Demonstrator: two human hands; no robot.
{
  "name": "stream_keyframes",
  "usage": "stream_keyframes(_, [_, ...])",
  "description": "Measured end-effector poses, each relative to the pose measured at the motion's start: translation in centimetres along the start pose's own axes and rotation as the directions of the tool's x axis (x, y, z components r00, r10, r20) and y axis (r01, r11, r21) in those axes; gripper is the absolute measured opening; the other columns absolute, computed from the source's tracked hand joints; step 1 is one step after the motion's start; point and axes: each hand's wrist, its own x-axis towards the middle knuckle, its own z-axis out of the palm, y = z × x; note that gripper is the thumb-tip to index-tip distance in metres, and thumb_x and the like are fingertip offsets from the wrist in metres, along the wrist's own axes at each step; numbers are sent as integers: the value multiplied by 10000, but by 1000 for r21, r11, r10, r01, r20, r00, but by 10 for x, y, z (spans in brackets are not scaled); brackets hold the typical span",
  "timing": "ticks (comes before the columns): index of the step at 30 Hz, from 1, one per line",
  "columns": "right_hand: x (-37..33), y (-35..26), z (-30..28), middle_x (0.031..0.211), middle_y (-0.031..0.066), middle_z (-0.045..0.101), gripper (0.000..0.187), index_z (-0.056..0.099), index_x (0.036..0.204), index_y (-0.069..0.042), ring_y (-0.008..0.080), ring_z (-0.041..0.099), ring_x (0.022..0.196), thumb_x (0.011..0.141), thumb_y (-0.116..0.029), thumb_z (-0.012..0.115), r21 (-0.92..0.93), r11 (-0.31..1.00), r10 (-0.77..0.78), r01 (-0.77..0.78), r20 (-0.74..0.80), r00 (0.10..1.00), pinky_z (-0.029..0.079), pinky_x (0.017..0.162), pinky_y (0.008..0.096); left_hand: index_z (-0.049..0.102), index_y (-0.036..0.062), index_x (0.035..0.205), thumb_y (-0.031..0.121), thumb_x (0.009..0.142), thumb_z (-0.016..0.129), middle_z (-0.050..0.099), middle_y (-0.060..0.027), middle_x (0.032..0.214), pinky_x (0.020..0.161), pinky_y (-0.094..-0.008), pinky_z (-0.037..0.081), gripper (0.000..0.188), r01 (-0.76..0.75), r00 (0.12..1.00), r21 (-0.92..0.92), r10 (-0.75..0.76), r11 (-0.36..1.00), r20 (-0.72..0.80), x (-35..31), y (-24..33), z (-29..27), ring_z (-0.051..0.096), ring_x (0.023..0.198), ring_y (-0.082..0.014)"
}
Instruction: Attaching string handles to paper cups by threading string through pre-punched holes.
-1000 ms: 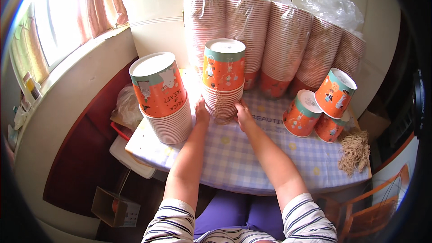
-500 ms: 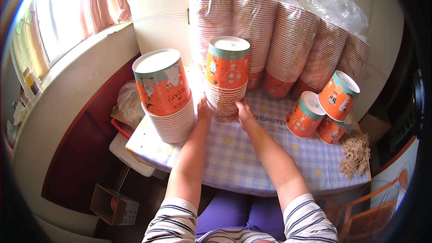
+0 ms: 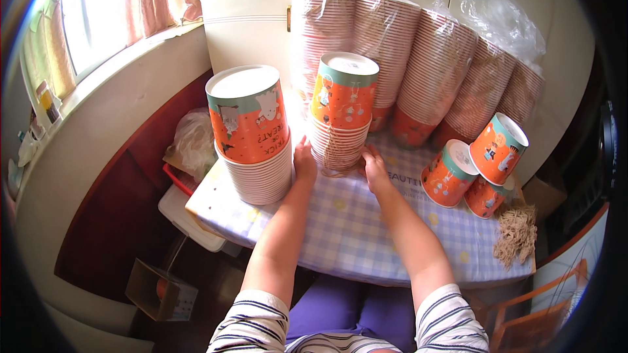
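A stack of upside-down paper buckets [image 3: 343, 101], orange with a green band and a white base on top, stands at the middle of the table. My left hand [image 3: 305, 160] is beside its lower left side, fingers extended. By its lower right side is my right hand [image 3: 375, 168], fingers apart; whether the fingertips touch the rims I cannot tell. Tan stringy strands [image 3: 332, 153] hang down the front of the rims. Just left of my left hand stands a wider stack of similar buckets [image 3: 248, 124].
Tall plastic-wrapped bucket stacks [image 3: 432, 72] line the back. At the right, a bucket [image 3: 498, 150] rests on two others [image 3: 450, 173], near a tan stringy bundle [image 3: 515, 235]. A checked cloth [image 3: 340, 242] covers the table. An open cardboard box [image 3: 160, 291] lies low at left.
My fingers have loosened from the lower sides of the middle stack, the right hand drawing slightly outward. The view has shifted a little; the stacks stay in place.
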Motion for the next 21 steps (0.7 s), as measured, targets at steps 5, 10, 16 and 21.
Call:
stream_keyframes(5, [6,0,-27,1284,65,510,575,333,1407,-100,209,524,1054,915,-327,524,-73,997,-38,35,-36,999,439,855,421,486,-7,1279,201,838,539,560,-166,1070,875,-339,438,491,-115,993,364,104,924,49,-13,-2,9,547,976,-242])
stream_keyframes(10, [-3,-12,-21,1288,72,506,552,381,1381,-89,219,532,1040,903,-306,553,-13,999,-37,37,-38,999,463,813,400,473,2,1288,185,796,592,545,-198,1181,914,-355,437,538,-164,986,481,157,861,55,-22,5,0,548,1052,-267])
stream_keyframes(16, [-24,-11,-36,1116,42,568,459,494,1282,-72,175,553,951,887,-288,582,-138,988,-70,65,-33,997,472,788,347,430,-36,1273,182,738,596,458,-245,1239,1020,-408,351,601,-72,997,464,46,883,67,-47,17,6,441,1172,-364])
stream_keyframes(21, [-63,-20,-56,923,18,624,317,603,1124,-36,108,563,819,865,-220,596,-289,941,-170,176,44,984,463,716,258,443,-8,1264,208,730,620,436,-235,1279,1024,-449,340,602,-159,984,517,95,841,149,-104,46,6,419,1198,-376])
